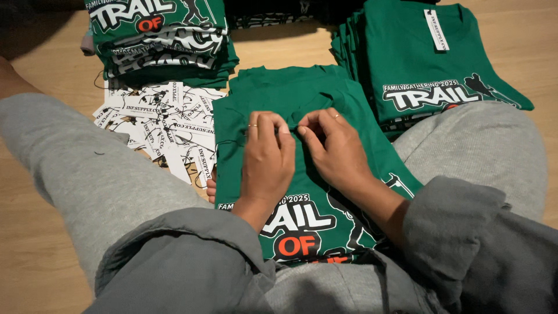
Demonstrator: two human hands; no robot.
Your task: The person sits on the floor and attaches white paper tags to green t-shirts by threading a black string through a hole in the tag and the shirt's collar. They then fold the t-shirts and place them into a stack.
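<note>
Pinching: left hand (pixel 267 160) and right hand (pixel 334 148), each grip pressed on a fold of the green shirt (pixel 302 93)
Shirt: under both hands, across the lap
Left: paper tags (pixel 165 131)
Beyond: shirt stacks (pixel 160 35)

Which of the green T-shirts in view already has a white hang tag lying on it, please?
The top shirt of the right-hand stack: a white tag lies by its collar. The lap shirt shows none.
</note>
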